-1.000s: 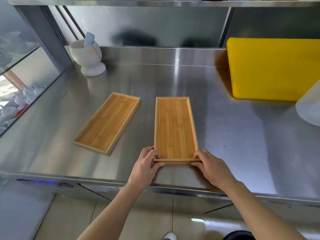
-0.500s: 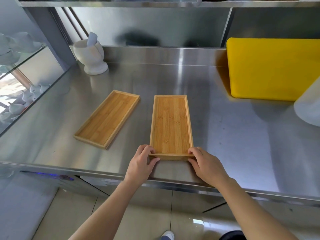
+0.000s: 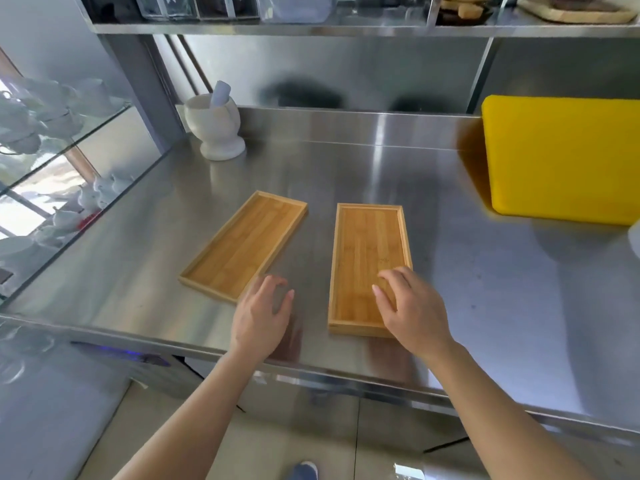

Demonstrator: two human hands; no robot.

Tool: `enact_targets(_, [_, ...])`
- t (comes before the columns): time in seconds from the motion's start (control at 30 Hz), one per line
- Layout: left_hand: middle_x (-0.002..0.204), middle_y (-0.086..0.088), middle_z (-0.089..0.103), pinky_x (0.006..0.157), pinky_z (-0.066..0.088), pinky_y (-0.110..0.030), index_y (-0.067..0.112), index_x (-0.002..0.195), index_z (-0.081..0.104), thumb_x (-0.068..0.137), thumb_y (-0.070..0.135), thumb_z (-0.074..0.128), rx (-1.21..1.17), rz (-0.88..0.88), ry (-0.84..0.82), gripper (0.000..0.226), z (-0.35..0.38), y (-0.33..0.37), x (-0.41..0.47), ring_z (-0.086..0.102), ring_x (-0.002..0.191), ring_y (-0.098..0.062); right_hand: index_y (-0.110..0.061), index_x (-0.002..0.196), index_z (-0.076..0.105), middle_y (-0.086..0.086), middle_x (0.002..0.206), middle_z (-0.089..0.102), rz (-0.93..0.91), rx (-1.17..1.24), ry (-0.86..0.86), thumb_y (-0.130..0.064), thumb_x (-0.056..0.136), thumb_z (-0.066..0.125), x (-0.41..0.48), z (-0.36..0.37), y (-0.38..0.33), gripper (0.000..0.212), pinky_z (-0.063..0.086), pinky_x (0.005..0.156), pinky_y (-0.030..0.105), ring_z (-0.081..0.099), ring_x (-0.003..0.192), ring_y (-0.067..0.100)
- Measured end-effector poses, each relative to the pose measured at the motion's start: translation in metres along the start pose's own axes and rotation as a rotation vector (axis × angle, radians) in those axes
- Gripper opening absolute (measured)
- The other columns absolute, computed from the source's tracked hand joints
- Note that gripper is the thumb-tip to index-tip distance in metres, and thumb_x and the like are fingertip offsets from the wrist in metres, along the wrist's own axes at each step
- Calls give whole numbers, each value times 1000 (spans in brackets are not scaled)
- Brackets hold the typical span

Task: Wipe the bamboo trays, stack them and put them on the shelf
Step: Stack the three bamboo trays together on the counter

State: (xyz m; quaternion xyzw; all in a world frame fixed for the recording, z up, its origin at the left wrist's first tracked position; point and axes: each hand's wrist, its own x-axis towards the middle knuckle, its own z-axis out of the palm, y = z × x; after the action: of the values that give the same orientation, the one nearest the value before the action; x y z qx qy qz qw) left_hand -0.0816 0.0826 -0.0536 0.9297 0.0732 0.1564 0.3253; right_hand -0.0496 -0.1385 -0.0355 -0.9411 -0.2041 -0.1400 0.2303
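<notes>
Hovering: both hands empty, fingers loosely spread.
Left hand: hanging beside right tray, near angled left tray.
Right hand: hanging over right tray's near corner.
Trays: lying apart on counter, unstacked, likely awaiting wiping.

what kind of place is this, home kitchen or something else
Likely a commercial kitchen or cafe prep area: a stainless steel counter with a steel shelf above, a big yellow cutting board, and a glass case of white teaware at left.
</notes>
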Motion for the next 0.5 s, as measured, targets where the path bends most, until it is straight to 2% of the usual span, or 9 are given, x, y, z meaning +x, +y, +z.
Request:
enact_targets(0.03, [107, -13, 60, 86, 41, -37, 8, 108, 59, 86, 18, 58, 7, -21, 21, 24, -6, -7, 10, 56, 98, -33, -9, 102, 63, 4, 99, 66, 31, 63, -30, -29, 90, 46, 8, 3, -10, 29, 37, 62, 7, 61, 79, 14])
enact_targets(0.07, [107, -16, 60, 87, 40, -40, 7, 110, 59, 86, 16, 58, 21, -50, 33, 26, -12, -14, 21, 55, 99, -36, -10, 108, 60, 3, 107, 62, 60, 124, -58, -28, 92, 47, 16, 11, -19, 28, 33, 61, 7, 57, 84, 11])
enact_targets(0.1, [108, -19, 59, 90, 38, -42, 6, 112, 57, 85, 16, 59, 43, -83, 37, 29, -18, -22, 32, 53, 103, -39, -11, 113, 56, 1, 114, 58, 104, 197, -102, -29, 92, 48, 25, 20, -28, 29, 36, 64, 10, 54, 90, 10])
enact_targets(0.17, [119, -21, 55, 99, 33, -46, 6, 121, 51, 85, 19, 59, 108, -183, 4, 39, -29, -41, 51, 45, 115, -40, -15, 124, 49, 0, 127, 50, 273, 377, -219, -31, 91, 50, 43, 39, -53, 37, 42, 81, 21, 53, 108, 14])
enact_targets(0.3, [141, -19, 39, 109, 22, -47, 8, 134, 36, 86, 27, 57, 173, -304, -82, 56, -45, -81, 77, 28, 132, -37, -19, 141, 29, 4, 147, 36, 619, 784, -391, -34, 85, 59, 74, 79, -98, 65, 33, 108, 35, 38, 133, 18])
enact_targets(0.4, [151, -16, 22, 114, 12, -45, 11, 141, 22, 86, 34, 54, 197, -399, -174, 68, -52, -108, 89, 12, 141, -34, -23, 146, 17, 4, 154, 23, 770, 940, -474, -33, 83, 62, 86, 102, -120, 77, 23, 114, 40, 26, 140, 20])
enact_targets(0.5, [151, -18, 22, 115, 15, -45, 10, 143, 16, 86, 38, 54, 147, -487, -306, 74, -54, -126, 98, 14, 140, -35, -22, 147, 13, 3, 156, 18, 893, 1100, -442, -28, 83, 63, 99, 117, -133, 82, 19, 116, 41, 23, 141, 20])
